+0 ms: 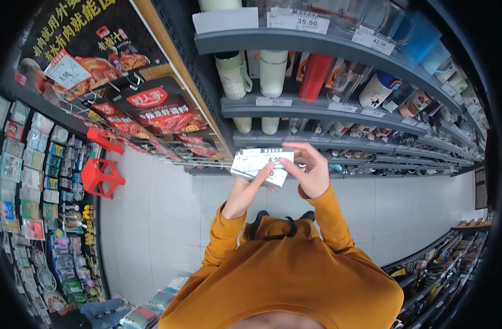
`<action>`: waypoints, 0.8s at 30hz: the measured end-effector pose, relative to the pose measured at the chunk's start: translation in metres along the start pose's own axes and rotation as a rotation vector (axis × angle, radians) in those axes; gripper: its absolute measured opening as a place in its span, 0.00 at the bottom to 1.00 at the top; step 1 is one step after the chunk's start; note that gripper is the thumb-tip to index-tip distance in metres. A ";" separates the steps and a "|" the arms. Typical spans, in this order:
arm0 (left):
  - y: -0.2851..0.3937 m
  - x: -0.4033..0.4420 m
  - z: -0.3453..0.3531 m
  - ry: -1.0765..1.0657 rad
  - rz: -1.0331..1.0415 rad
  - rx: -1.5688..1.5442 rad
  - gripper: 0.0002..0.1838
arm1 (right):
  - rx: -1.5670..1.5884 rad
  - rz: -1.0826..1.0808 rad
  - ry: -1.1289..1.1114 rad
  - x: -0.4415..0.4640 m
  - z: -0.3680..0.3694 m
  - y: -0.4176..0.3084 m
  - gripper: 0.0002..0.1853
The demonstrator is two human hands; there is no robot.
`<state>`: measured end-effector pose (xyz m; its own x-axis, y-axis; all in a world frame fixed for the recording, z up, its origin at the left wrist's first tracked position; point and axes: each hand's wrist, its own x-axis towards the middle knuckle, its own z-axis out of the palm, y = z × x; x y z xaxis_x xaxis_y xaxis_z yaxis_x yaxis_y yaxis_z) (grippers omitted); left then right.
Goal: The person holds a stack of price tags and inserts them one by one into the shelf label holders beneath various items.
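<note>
A small stack of white price tags (247, 163) is held out in front of my chest, below the shelf edges; the top tag reads 4.50. My left hand (243, 193) grips the stack from below and the left, its thumb lying across the printed face. On the other side, my right hand (315, 174) has its thumb on the top tag near the printed price, with its index finger along the upper right corner. The fingers under the tags are partly hidden.
Ahead, a grey shelf unit (311, 39) carries cups and bottles, among them a red bottle (316, 77). Seasoning packets (166, 109) hang on the left. A red stool (102, 178) stands on the tiled floor. Someone's jeans (103, 310) show at the lower left.
</note>
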<state>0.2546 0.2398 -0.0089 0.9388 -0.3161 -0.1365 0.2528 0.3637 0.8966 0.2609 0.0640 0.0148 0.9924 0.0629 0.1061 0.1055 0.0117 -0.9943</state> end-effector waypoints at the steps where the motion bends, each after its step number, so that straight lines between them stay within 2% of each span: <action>1: -0.001 0.000 0.000 -0.005 -0.014 -0.014 0.14 | -0.042 -0.057 0.011 0.000 -0.001 0.006 0.16; 8: -0.010 -0.002 -0.001 -0.076 -0.139 -0.032 0.20 | -0.076 -0.031 0.033 -0.004 -0.009 0.020 0.15; 12: -0.018 0.002 0.005 -0.124 -0.136 -0.046 0.22 | -0.103 -0.023 0.061 -0.008 -0.022 0.022 0.14; 24: -0.055 0.043 0.064 -0.325 -0.290 -0.007 0.18 | -0.127 0.059 0.272 -0.044 -0.102 0.023 0.15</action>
<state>0.2657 0.1501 -0.0371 0.7066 -0.6652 -0.2414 0.4979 0.2249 0.8375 0.2260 -0.0403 -0.0128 0.9758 -0.2103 0.0601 0.0375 -0.1098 -0.9932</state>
